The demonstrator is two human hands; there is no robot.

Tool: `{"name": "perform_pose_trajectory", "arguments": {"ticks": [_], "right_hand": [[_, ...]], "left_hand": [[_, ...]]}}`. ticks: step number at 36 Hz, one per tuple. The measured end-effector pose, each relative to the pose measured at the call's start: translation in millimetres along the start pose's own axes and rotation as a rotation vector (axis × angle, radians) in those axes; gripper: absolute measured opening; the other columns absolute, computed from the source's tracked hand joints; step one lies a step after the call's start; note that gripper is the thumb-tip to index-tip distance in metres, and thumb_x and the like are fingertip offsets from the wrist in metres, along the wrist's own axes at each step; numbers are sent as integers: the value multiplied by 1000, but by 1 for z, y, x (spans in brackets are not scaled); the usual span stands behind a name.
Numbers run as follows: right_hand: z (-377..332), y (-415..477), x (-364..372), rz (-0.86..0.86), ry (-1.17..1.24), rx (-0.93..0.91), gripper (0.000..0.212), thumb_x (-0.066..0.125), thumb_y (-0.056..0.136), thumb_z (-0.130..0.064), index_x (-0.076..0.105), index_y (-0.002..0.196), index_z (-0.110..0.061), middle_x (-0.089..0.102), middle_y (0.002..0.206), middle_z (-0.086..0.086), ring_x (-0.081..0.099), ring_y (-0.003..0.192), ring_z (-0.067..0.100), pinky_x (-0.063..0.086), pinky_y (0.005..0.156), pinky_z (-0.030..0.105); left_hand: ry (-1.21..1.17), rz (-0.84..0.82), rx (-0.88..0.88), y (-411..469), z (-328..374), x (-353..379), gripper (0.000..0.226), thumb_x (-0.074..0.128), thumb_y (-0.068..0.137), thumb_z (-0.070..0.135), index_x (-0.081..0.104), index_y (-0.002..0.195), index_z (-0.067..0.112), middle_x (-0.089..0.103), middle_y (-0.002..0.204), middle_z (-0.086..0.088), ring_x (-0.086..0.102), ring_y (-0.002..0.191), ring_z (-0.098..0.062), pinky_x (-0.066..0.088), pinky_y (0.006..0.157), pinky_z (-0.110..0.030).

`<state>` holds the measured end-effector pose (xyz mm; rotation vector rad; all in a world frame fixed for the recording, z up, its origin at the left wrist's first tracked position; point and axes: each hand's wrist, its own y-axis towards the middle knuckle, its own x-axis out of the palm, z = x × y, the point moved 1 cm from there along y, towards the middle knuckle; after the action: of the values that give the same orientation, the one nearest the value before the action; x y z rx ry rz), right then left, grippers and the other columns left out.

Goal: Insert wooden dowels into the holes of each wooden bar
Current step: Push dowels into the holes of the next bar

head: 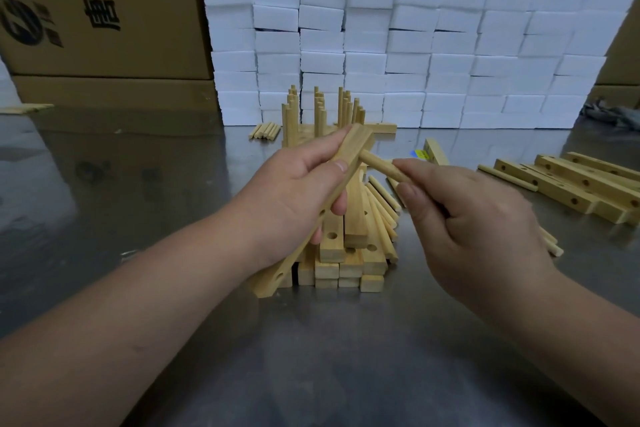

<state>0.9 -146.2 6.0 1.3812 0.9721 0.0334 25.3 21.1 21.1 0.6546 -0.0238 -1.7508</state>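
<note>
As left hand (298,191) grips, right (467,218) pinches.

L hand (294,191) and R hand (467,218) both bare tbh; L forearm (138,305) and R forearm (575,326) bare too, all the way to the frame edge; nails on the fingers (332,167) cut short, plain; small faint line mark on the L forearm, approx mid-way up.

The dowel (379,166) vanishes rearward into the right hand (478,218); whether its tip enters the wooden bar (357,146) cannot be told.
</note>
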Motion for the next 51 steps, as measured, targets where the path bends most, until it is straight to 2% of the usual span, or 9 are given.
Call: {"name": "perform_pose_trajectory", "arguments": {"ticks": [3,12,18,23,28,33,41,46,51], "right_hand": [[2,-1,2,-40,160,160,36,45,87,-34,67,110,-19,54,65,-22,54,66,-1,33,57,11],[1,2,3,-23,478,256,26,51,91,-29,50,80,-53,59,80,-20,54,69,-5,38,58,3],[9,3,3,65,503,316,27,49,90,-32,55,78,-55,60,79,-13,54,62,5,43,50,21],[26,5,-3,171,483,412,23,49,93,-25,54,82,-45,58,66,-18,47,51,-4,36,43,7],[30,6,0,172,509,507,15,45,94,-31,48,79,-33,54,58,-14,44,45,-4,33,36,10],[35,12,-7,198,658,583,16,35,86,-43,48,84,-33,57,58,-12,48,50,3,43,49,22],[72,13,3,-343,-179,511,22,45,90,-29,65,96,-32,59,80,-9,53,72,14,42,57,28],[69,9,29,-569,-409,370,33,44,91,-42,56,120,-33,60,108,-2,51,96,18,44,78,33],[68,6,41,-661,-519,322,31,38,95,-39,52,120,-29,62,108,-2,50,103,22,38,80,35]], "left_hand": [[14,10,19,0,1,0,41,36,98,24,42,130,49,53,56,9,48,44,-7,45,47,-18],[29,-2,80,-2,6,-1,43,38,97,25,36,134,47,64,72,13,50,48,-4,45,50,-16],[-48,25,40,-1,3,-7,50,40,97,24,26,144,32,71,85,17,58,60,2,48,57,-15],[170,87,31,0,-1,-7,27,42,92,36,61,111,40,65,75,17,59,77,-1,45,61,-14],[256,119,94,-2,-4,-2,31,34,86,44,55,66,34,57,65,20,51,57,2,40,48,-10],[190,232,59,2,-16,0,37,35,95,35,55,65,30,54,57,23,48,50,6,36,43,-8],[12,442,-68,7,-25,-3,30,35,99,30,57,81,23,56,55,14,47,54,-10,38,44,-14],[4,489,-57,5,-28,1,38,34,100,29,54,68,23,54,49,16,41,42,-1,33,37,-10],[65,512,-27,4,-31,3,43,35,99,30,54,61,24,50,46,16,41,41,0,31,37,-8]]}}
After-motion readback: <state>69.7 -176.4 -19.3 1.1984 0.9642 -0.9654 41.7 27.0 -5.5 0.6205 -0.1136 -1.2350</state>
